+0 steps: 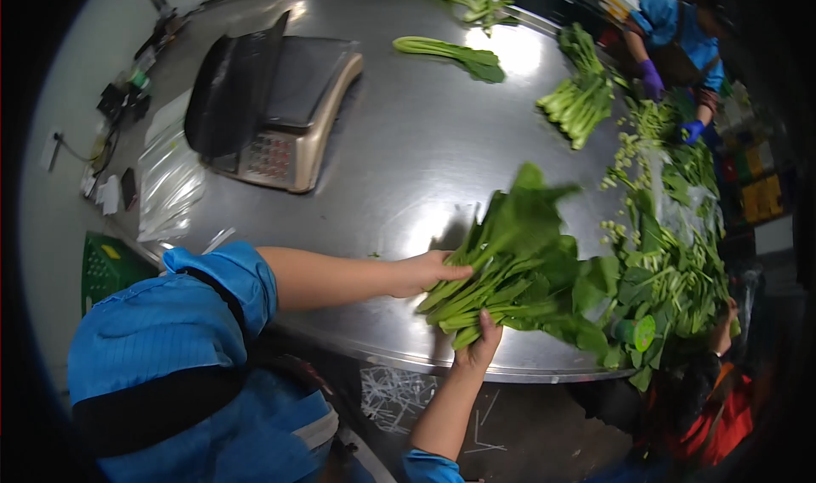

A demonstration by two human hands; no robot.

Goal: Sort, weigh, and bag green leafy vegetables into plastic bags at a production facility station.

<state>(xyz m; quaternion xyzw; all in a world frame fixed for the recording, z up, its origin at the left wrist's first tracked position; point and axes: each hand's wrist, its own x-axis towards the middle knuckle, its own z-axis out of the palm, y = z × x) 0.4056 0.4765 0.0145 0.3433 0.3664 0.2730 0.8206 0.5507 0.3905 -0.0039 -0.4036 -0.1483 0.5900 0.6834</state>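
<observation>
Above the near edge of the steel table, a bunch of leafy green vegetables [510, 271] is held between my two hands, stalk ends toward me and leaves pointing away and to the right. My left hand [427, 273] closes on the stalks from the left, thumb on top. From below, my right hand [483, 344] grips the lower stalks with its thumb showing; its other fingers are mostly hidden. The leaf tips on the right run up against a large heap of greens [680, 262]. A small green roll [636, 333], seemingly tape, lies by that heap.
A weighing scale [285, 113] stands at the left, beside clear plastic bags [170, 190]. Tied-looking bunches [582, 92] and loose stalks [455, 56] lie farther back. A co-worker in purple gloves [671, 101] handles greens at the far right; another person in red [722, 406] is nearer.
</observation>
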